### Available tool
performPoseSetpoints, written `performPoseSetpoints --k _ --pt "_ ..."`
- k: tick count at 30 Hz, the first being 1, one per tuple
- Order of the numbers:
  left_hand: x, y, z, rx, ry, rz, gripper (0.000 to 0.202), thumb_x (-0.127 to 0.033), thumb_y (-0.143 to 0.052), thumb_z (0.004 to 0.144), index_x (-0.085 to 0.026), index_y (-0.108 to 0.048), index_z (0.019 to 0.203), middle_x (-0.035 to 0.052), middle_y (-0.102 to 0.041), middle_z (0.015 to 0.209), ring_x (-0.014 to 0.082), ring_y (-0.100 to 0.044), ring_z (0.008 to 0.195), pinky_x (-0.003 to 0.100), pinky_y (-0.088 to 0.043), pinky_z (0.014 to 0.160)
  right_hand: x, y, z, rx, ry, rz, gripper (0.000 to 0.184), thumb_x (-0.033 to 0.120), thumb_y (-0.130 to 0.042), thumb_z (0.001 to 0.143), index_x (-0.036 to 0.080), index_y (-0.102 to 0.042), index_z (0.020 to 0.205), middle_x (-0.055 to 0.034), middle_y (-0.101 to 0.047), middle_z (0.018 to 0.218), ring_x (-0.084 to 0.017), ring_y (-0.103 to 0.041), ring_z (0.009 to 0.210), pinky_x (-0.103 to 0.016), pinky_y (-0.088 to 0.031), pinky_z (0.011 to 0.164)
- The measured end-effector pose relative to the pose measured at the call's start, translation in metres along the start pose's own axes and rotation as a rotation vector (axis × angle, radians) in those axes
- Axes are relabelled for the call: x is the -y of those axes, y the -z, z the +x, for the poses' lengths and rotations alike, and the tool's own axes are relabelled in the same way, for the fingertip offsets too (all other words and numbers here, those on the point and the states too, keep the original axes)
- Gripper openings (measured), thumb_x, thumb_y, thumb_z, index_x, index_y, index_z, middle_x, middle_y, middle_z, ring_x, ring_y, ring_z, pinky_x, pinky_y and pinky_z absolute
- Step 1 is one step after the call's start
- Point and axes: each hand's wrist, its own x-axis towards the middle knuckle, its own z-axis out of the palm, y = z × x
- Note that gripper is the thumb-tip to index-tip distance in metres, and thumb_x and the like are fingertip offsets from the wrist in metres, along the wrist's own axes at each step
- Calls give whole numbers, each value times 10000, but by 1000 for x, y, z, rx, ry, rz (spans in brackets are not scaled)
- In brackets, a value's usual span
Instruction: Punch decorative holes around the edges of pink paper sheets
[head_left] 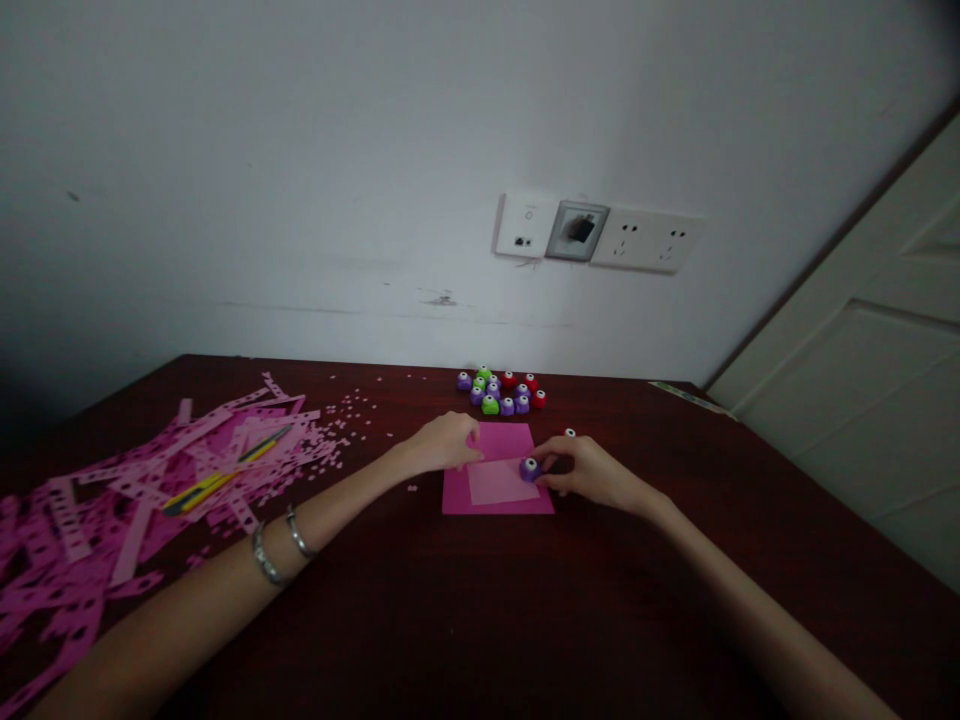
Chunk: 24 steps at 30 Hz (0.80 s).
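Note:
A light pink sheet of paper [495, 484] lies over a larger, darker pink sheet [506, 436] on the table. My left hand [444, 442] is closed, its thumb and finger pinched at the upper left corner of the light sheet. Between the fingers of my right hand [589, 470] is a purple craft punch [530, 469], held at the right edge of the light sheet. Just behind the right hand, a red punch [570, 433] shows only its top.
Several purple, green and red punches [493, 391] stand grouped behind the paper. To the left lie punched pink strips [135, 510], small cut-out bits [330, 440] and a yellow cutter knife [202, 490]. A flat ruler-like strip [690, 397] lies at the far right by the wall.

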Motion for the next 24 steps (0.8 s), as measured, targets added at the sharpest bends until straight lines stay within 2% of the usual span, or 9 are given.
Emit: performPoseSetpoints --k 3,5,9,12,18,24 --pt "-6 -6 -2 -221 -68 114 109 -282 -589 685 -175 -595 663 48 -556 657 166 -501 642 292 -362 607 -1 2 0 13 -11 16 281 209 -627 740 154 -635 1015 -45 -660 816 -97 -583 550 -217 -494 489" --pt "-12 -12 -6 -256 -143 128 143 -308 -575 721 -176 -584 667 62 -553 712 176 -494 695 291 -350 618 0 2 -1 23 -14 29 272 204 -617 744 148 -635 1009 -54 -662 836 -98 -583 557 -224 -500 501" --pt "-27 -22 -15 -88 -183 243 230 -382 -564 773 -158 -595 810 93 -573 873 205 -498 817 305 -352 665 0 2 -1 37 -10 47 252 215 -603 758 139 -631 997 -64 -664 851 -109 -592 582 -235 -506 517" --pt "-35 -25 -19 29 -168 253 281 -411 -563 788 -147 -577 880 91 -579 908 191 -500 826 297 -359 685 -1 1 -1 35 -6 43 232 219 -597 765 136 -631 980 -63 -667 843 -109 -592 574 -240 -508 524" --pt "-25 -24 -13 92 -171 144 356 -444 -643 719 -155 -546 902 79 -575 910 179 -504 800 275 -361 642 -3 0 0 28 -7 45 227 249 -603 767 147 -628 969 -59 -670 856 -137 -623 649 -255 -525 549" --pt "-17 -23 -8 125 -187 52 347 -438 -668 694 -166 -546 872 51 -574 853 161 -498 743 264 -353 604 -2 -1 0 19 5 23 230 256 -603 769 152 -630 973 -61 -669 858 -146 -628 688 -250 -527 549"
